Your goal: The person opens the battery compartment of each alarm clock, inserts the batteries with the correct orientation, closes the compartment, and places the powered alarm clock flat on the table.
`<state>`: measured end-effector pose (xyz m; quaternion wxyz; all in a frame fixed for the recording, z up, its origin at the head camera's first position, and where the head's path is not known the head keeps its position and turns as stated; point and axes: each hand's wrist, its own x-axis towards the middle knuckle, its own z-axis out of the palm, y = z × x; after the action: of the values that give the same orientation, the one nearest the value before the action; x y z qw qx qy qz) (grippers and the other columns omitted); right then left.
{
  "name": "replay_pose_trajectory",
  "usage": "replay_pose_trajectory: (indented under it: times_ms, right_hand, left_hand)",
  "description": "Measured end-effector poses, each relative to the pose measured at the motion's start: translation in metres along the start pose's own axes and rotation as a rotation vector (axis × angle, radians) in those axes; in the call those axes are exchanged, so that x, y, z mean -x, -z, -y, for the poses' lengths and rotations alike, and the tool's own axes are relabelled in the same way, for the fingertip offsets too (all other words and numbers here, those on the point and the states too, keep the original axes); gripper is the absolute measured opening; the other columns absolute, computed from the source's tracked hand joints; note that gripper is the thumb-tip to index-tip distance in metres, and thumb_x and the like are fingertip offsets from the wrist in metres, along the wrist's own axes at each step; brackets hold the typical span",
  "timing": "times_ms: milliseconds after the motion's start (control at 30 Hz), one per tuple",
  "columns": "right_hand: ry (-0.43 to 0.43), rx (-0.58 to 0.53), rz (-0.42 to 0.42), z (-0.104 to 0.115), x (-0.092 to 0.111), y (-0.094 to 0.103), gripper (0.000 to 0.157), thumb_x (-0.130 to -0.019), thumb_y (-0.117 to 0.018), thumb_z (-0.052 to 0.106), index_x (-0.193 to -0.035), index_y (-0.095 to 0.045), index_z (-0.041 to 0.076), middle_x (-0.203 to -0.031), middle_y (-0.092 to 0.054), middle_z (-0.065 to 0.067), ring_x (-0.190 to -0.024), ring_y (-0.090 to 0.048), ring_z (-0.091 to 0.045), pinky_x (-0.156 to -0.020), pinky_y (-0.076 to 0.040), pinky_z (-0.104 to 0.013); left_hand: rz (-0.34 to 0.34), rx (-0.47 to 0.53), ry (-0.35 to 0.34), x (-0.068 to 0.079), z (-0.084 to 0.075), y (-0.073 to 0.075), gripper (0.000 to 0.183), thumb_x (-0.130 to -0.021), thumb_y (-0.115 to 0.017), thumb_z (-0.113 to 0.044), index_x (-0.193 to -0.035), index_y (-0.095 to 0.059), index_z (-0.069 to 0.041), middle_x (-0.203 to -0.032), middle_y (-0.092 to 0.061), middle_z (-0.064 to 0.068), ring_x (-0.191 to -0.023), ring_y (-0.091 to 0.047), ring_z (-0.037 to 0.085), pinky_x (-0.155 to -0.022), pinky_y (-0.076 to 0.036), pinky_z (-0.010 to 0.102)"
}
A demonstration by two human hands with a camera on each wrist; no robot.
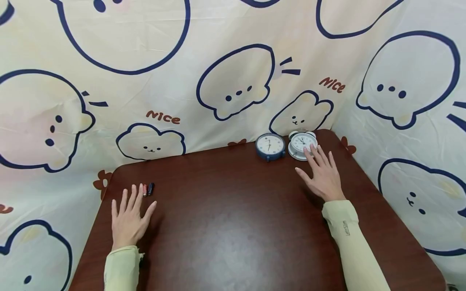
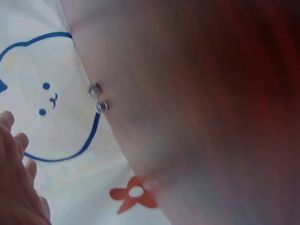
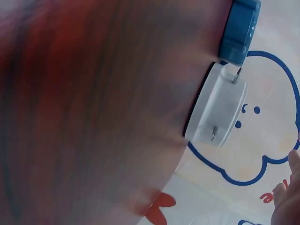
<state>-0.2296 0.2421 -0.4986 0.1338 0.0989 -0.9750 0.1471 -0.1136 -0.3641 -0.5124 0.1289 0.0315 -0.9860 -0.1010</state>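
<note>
Fingers spread, my left hand [image 1: 127, 222] is over the left part of the table, palm down. Just beyond its fingertips lie two small batteries, a red one [image 1: 145, 190] and a dark one [image 1: 151, 189]; their metal ends show in the left wrist view. My right hand [image 1: 324, 176] reaches toward the far right corner with fingers straight and spread. Its fingertips overlap a white twin-bell alarm clock [image 1: 296, 152] in the head view, hiding part of the clock's right side. Left of that clock is a round dark-blue clock [image 1: 270, 145] with a white face. Neither hand holds anything.
The dark brown table [image 1: 225, 218] has rounded far corners. A pale cloth [image 1: 225, 133] printed with cartoon bears hangs behind it and along both sides. In the right wrist view the blue clock [image 3: 240, 33] is close beside the white one [image 3: 218, 105].
</note>
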Motion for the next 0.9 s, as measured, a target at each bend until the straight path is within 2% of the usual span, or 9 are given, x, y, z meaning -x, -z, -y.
replay_pose_trajectory:
  times_ms: [133,333,500,667,767,900]
  right_hand:
    - [0.025,-0.002,0.018,0.006,-0.013,-0.003,0.085,-0.099,-0.051,0.065,-0.166,-0.025,0.020,-0.172,-0.023,-0.013,-0.159,-0.017,-0.036,-0.129,-0.007,-0.058]
    - [0.049,-0.066,0.073,0.018,-0.045,-0.015,0.088,-0.098,-0.049,0.070,-0.167,-0.023,0.022,-0.173,-0.021,-0.011,-0.159,-0.019,-0.036,-0.129,-0.013,-0.057]
    - [0.080,-0.131,0.105,0.030,-0.078,-0.030,0.091,-0.097,-0.055,0.069,-0.167,-0.020,0.022,-0.172,-0.023,-0.012,-0.158,-0.022,-0.036,-0.128,-0.018,-0.055]
    - [0.031,-0.176,0.161,0.042,-0.110,-0.040,0.095,-0.095,-0.062,0.063,-0.167,-0.019,0.019,-0.172,-0.022,-0.011,-0.157,-0.023,-0.036,-0.126,-0.023,-0.056]
    - [0.015,-0.205,0.183,0.046,-0.127,-0.053,0.098,-0.094,-0.064,0.064,-0.168,-0.017,0.020,-0.173,-0.020,-0.010,-0.157,-0.023,-0.036,-0.125,-0.025,-0.057]
    - [0.019,-0.207,0.214,0.048,-0.140,-0.072,0.106,-0.090,-0.068,0.066,-0.168,-0.012,0.021,-0.174,-0.016,-0.011,-0.158,-0.018,-0.038,-0.126,-0.022,-0.058]
  left_hand:
    - [0.019,0.031,-0.034,-0.020,-0.016,-0.006,0.079,-0.105,-0.045,-0.058,-0.168,-0.011,-0.025,-0.174,-0.015,0.011,-0.162,-0.006,0.033,-0.128,0.004,0.060]
    - [0.079,0.082,-0.126,-0.072,-0.058,-0.025,0.075,-0.107,-0.036,-0.061,-0.168,-0.015,-0.023,-0.173,-0.020,0.010,-0.159,-0.016,0.037,-0.128,-0.007,0.059]
    - [0.155,0.091,-0.248,-0.117,-0.107,-0.043,0.071,-0.109,-0.038,-0.054,-0.168,-0.016,-0.021,-0.173,-0.022,0.009,-0.159,-0.019,0.036,-0.129,-0.011,0.056]
    - [0.199,0.158,-0.335,-0.156,-0.169,-0.066,0.067,-0.110,-0.039,-0.049,-0.167,-0.022,-0.018,-0.171,-0.027,0.009,-0.158,-0.024,0.035,-0.129,-0.015,0.054]
    - [0.236,0.207,-0.363,-0.171,-0.207,-0.083,0.066,-0.111,-0.038,-0.049,-0.167,-0.021,-0.019,-0.171,-0.027,0.008,-0.158,-0.025,0.033,-0.129,-0.016,0.052]
    - [0.332,0.243,-0.386,-0.177,-0.253,-0.104,0.065,-0.111,-0.035,-0.049,-0.168,-0.017,-0.023,-0.172,-0.025,0.005,-0.159,-0.024,0.029,-0.130,-0.017,0.047]
